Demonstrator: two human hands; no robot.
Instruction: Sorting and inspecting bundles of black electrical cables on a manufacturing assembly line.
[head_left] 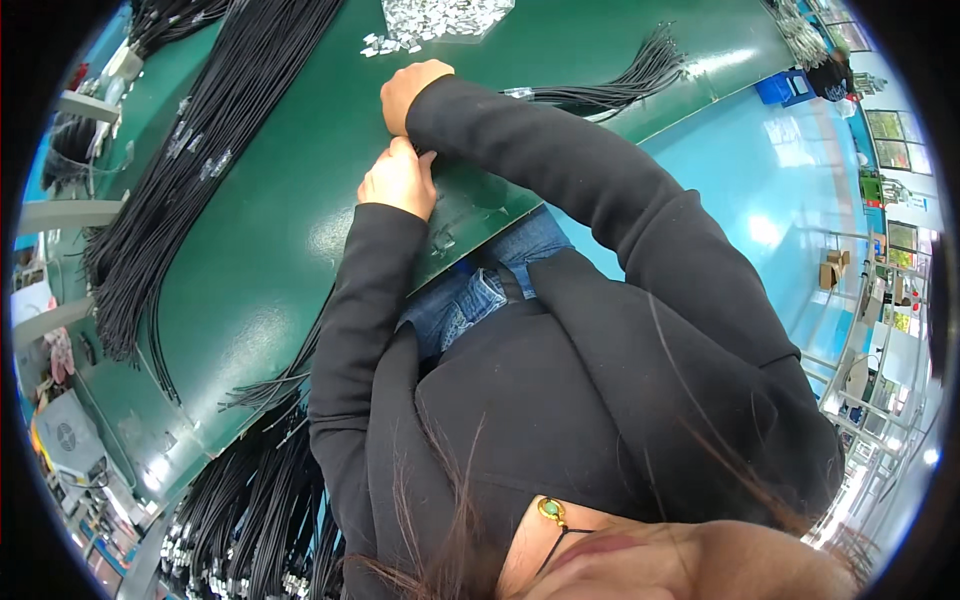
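My right hand (408, 94) is closed above the green tabletop, its fingers curled away from view. Just below it, nearly touching, my left hand (396, 182) is closed as well, thumb against the right cuff. What either hand grips is hidden behind the knuckles and sleeve. A bundle of thin black cables (610, 95) comes out from under my right sleeve, fanning toward the far right, with a clear-white piece (518, 93) around it. More black cable ends (270, 390) lie at the near table edge, beside my left sleeve.
A large black cable bundle (215, 150) lies along the table's left. Small white connectors (440, 18) are heaped on a clear bag at the far side. Below the near edge hang many cables with white ends (255, 510). A blue bin (783, 88) stands beyond the table's right end.
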